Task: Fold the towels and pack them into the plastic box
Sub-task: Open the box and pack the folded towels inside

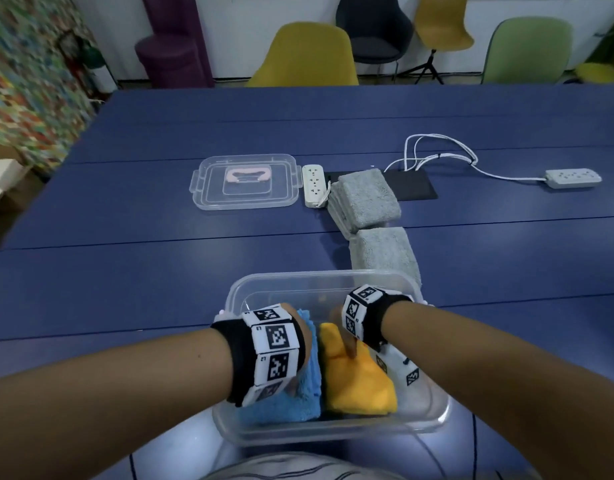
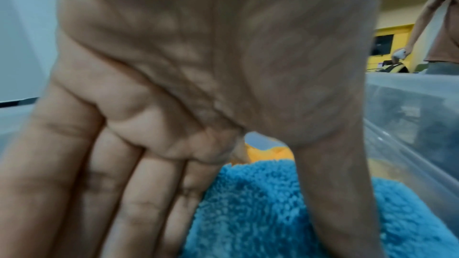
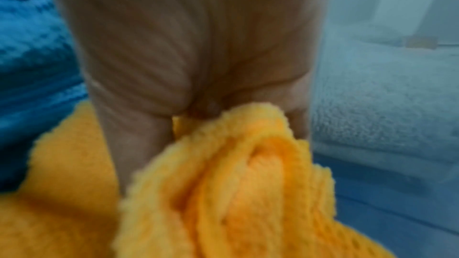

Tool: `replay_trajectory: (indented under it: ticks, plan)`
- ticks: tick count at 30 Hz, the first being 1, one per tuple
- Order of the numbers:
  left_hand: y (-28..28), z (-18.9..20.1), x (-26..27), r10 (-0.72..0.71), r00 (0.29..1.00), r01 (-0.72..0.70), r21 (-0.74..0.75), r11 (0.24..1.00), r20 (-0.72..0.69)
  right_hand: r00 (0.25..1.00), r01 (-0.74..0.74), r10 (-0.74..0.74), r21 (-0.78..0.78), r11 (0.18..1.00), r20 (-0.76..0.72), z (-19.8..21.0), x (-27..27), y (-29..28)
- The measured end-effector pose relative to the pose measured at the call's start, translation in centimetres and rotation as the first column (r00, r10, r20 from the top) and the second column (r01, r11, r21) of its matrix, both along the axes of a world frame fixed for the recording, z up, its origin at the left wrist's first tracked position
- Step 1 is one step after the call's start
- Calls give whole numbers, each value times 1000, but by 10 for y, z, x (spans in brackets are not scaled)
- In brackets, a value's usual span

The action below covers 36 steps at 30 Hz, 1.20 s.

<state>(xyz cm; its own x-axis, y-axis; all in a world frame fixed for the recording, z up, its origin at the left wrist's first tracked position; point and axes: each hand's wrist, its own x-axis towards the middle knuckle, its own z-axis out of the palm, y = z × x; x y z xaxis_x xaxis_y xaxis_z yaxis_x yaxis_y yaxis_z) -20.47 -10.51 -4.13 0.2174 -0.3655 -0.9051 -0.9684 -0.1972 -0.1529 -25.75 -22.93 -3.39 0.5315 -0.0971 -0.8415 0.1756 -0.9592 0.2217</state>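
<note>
A clear plastic box (image 1: 319, 277) stands at the table's near edge. Inside it, a folded blue towel (image 1: 284, 407) lies on the left and a folded yellow towel (image 1: 361, 386) on the right. My left hand (image 1: 307, 341) rests on the blue towel (image 2: 273, 213); in the left wrist view its fingers (image 2: 111, 193) are straight and the thumb is spread apart. My right hand (image 1: 347, 337) reaches into the box and pinches a fold of the yellow towel (image 3: 236, 193) between thumb and fingers. Two folded grey towels (image 1: 366, 199) (image 1: 385, 254) lie on the table just beyond the box.
The box's clear lid (image 1: 245, 181) with a pink handle lies at mid-table, a white power strip (image 1: 314, 185) beside it. A black mat (image 1: 412, 185), white cables and another power strip (image 1: 573, 177) are at the right. Chairs (image 1: 305, 57) line the far side.
</note>
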Motion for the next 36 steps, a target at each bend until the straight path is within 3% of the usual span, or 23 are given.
replay_trajectory:
  ticks: [1, 3, 5, 7, 8, 10, 13, 16, 18, 22, 26, 27, 31, 33, 36]
  plan:
    - [-3, 10, -5, -78, 996, 80, -43, 996, 49, 999, -18, 17, 22, 1000, 34, -4, -1, -1]
    - [-9, 27, -10, -69, 993, 80, -111, 991, 95, 991, -106, 104, 24, 994, 81, -11, 4, -9]
    - [-22, 46, -9, 64, 997, -62, -49, 997, 44, 990, -129, 128, 18, 991, 56, -16, 15, -16]
    - [-36, 68, -2, 230, 972, -234, -83, 969, -52, 999, 33, -31, 135, 990, -15, 1, 26, -22]
    - [-44, 76, 6, 295, 951, -304, -116, 946, -91, 979, 200, -189, 227, 953, -71, 14, 31, -26]
    - [-58, 94, 24, 346, 926, -371, -193, 908, -153, 880, 474, -431, 429, 769, -200, 45, 39, -42]
    - [-82, 116, 58, 381, 889, -456, -417, 786, -253, 786, 544, -606, 598, 588, -118, 89, 44, -85]
    - [-107, 112, 92, 451, 808, -590, -511, 625, -380, 592, 543, -805, 716, 439, 45, 96, 43, -133]
    - [-120, 97, 109, 514, 742, -671, -472, 572, -430, 489, 557, -868, 738, 382, 80, 85, 38, -160]
    - [-145, 48, 132, 646, 583, -810, -289, 511, -493, 383, 652, -922, 690, 313, 57, 36, 28, -202]
    - [-170, 9, 137, 665, 536, -826, -159, 541, -520, 333, 727, -942, 647, 230, -40, -25, 17, -224]
    - [-177, 1, 135, 673, 517, -823, -93, 560, -528, 298, 733, -949, 662, 156, -106, -39, 14, -226]
    - [-208, -37, 127, 700, 439, -807, 96, 582, -563, 82, 646, -884, 700, -305, -461, -84, 15, -224]
    - [-218, -54, 125, 712, 418, -814, 115, 569, -564, 26, 639, -835, 652, -409, -550, -98, 17, -226]
    - [-224, -66, 127, 714, 414, -800, 150, 582, -564, -6, 652, -813, 615, -444, -582, -101, 16, -225]
